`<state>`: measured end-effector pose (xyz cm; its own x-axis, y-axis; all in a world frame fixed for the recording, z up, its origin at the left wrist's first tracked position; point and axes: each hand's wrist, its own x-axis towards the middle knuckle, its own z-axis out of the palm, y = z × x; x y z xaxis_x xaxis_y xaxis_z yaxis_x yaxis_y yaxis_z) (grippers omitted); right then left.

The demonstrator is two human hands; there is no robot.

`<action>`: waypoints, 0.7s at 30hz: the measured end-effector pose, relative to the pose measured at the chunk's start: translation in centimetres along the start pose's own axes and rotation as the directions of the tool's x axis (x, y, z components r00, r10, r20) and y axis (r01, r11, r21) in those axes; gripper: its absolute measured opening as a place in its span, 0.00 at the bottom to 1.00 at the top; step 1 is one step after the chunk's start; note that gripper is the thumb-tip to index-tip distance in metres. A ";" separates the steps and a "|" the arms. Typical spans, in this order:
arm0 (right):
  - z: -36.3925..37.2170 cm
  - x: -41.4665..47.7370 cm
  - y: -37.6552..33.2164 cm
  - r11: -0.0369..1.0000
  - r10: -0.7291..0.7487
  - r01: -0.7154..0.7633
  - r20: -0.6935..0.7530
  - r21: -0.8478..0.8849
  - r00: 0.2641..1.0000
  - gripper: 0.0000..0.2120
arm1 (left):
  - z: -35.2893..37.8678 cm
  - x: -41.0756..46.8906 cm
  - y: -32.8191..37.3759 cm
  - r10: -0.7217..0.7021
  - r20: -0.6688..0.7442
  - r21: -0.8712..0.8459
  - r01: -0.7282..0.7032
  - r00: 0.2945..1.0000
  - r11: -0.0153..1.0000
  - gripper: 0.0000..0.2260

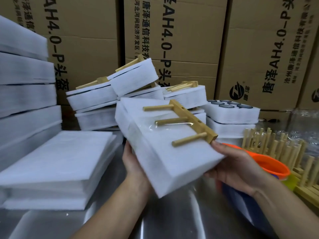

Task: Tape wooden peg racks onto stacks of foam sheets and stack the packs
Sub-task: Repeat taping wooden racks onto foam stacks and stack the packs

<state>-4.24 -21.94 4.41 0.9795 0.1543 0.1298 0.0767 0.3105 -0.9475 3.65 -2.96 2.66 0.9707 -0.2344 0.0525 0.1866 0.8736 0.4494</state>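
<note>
I hold a pack of white foam sheets (165, 152) tilted above the steel table, with a wooden peg rack (191, 120) of three pegs taped on its top by clear tape. My left hand (133, 163) grips the pack's left lower edge from beneath. My right hand (236, 163) grips its right corner, thumb near the rack's end. Behind lies a loose pile of finished packs (120, 87) with racks on them. A stack of loose foam sheets (57, 163) sits at the left.
Cardboard boxes (181, 31) wall off the back. Tall foam stacks (25, 83) stand at the far left. Loose wooden peg racks (284, 152) lie at the right, beside an orange-lidded container (274, 167). Foam trays with dark rings (229, 109) sit behind.
</note>
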 end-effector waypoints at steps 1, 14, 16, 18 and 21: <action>0.0 -0.4 -0.3 0.999 -0.020 0.020 -0.018 0.025 1.000 0.28 | 0.0 0.1 -0.3 -0.028 0.053 -0.068 0.032 0.998 0.997 0.22; 0.6 0.9 -10.3 0.904 -0.391 0.420 -0.560 -0.083 0.730 0.16 | -0.9 0.4 -3.0 -0.314 -0.070 0.138 0.321 0.947 0.937 0.26; 0.9 3.3 -12.7 0.867 -0.466 0.463 -0.623 -0.181 0.628 0.11 | -1.2 0.8 -3.3 -0.307 -0.071 0.166 0.315 0.949 0.934 0.24; 1.2 5.7 -14.7 0.849 -0.503 0.462 -0.660 -0.255 0.559 0.09 | -1.3 1.0 -3.5 -0.310 -0.075 0.193 0.319 0.948 0.928 0.23; 1.5 9.1 -17.0 0.838 -0.534 0.426 -0.673 -0.340 0.513 0.13 | -1.6 1.7 -3.3 -0.291 -0.080 0.224 0.301 0.954 0.927 0.24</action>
<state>3.08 -24.45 22.10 0.5867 -0.7175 0.3755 0.5452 0.0071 -0.8383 4.92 -5.57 -0.17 0.8834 -0.4435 -0.1516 0.4315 0.6436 0.6321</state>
